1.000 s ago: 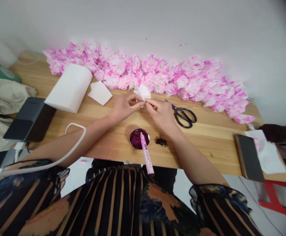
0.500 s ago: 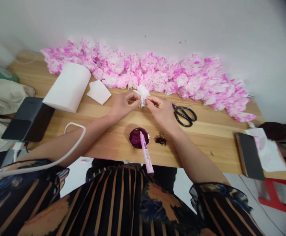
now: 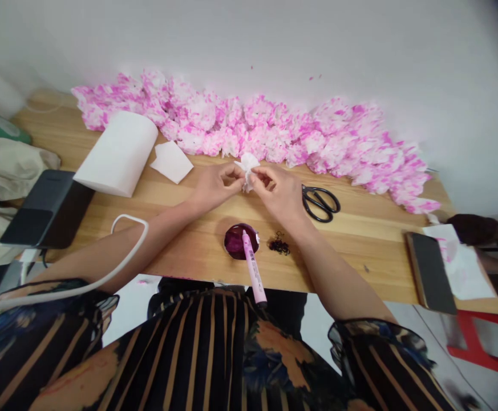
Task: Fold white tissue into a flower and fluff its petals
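Observation:
A small ruffled white paper flower [image 3: 249, 164] is pinched between my two hands above the wooden table. My left hand [image 3: 217, 184] grips its left side with thumb and forefinger. On the right side, my right hand [image 3: 278, 189] holds it between thumb and fingers. Behind it runs a long row of pink and white paper flowers [image 3: 257, 125]. Black-handled scissors [image 3: 322, 204] lie just right of my right hand. Nearer my body, a pink marker [image 3: 254, 268] rests with its tip on a small round dish [image 3: 234, 242] stained dark purple. Beside the dish sits a little heap of dark ties [image 3: 279, 244].
At the left are a white paper roll [image 3: 120, 153], a cut white paper piece [image 3: 172, 162], a black box-like device [image 3: 47, 208] and a white cable [image 3: 144, 240] over my left forearm. A dark phone-like slab [image 3: 430, 273] and pink-marked paper [image 3: 462, 262] lie at the right.
My right thumb and fingers have shifted slightly left over the paper flower, covering more of its middle. The whole view has moved a little.

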### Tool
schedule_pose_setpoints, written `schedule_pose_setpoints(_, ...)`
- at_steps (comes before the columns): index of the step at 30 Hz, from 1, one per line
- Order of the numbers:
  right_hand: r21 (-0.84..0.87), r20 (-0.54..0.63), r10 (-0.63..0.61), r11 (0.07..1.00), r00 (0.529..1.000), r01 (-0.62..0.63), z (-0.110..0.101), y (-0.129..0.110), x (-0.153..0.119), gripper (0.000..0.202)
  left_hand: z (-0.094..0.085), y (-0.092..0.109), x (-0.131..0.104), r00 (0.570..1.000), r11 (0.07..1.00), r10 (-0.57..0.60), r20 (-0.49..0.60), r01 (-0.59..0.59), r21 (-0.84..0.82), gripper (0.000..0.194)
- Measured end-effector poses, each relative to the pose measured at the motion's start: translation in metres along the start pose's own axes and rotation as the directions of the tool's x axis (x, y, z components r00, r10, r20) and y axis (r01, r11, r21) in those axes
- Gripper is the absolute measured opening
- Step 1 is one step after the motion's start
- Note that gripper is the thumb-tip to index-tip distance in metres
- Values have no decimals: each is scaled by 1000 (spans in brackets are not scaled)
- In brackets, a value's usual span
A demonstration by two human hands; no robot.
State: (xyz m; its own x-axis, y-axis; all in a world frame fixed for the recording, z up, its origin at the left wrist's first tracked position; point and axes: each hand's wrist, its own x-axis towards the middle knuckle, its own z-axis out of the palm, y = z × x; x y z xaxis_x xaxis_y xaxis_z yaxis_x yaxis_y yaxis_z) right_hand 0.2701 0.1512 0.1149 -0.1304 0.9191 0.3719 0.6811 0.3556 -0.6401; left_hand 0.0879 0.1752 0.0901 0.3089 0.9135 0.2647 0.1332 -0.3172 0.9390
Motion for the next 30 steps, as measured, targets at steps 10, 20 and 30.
schedule_pose_setpoints(10,-108,20,-38,993,999,40,5,-1,-3,21,0,-2,2,998,1000,12,-62,-12,3,18)
schedule_pose_setpoints(20,69,1,138,988,990,-137,4,7,4,15,0,-9,5,997,997,-41,-67,36,-70,14)
schedule_pose_setpoints(30,-92,-22,-91,992,996,88,5,4,0,18,3,3,-2,998,999,22,-54,-21,30,18)
